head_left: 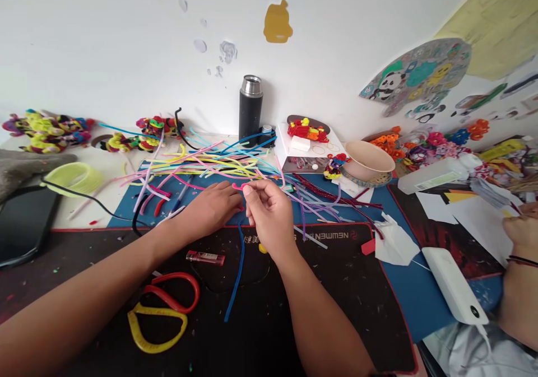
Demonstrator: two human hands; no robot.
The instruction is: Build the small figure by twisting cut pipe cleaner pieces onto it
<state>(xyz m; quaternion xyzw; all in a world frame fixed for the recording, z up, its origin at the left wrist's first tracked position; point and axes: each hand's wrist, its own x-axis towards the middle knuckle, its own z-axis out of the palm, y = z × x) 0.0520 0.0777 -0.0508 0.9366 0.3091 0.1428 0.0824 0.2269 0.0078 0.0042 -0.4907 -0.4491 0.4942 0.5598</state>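
Black desk mat (344,315) fills the foreground; coloured pipe cleaners (202,165) lie heaped beyond. Near its far edge, the right hand (271,212) pinches a thin pink strand (238,186) beside the curled left hand (214,206), whose grip cannot be told.

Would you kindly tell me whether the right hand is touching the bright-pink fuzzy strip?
Touching: the head view shows the bright-pink fuzzy strip meeting the right hand at the thumb tip.
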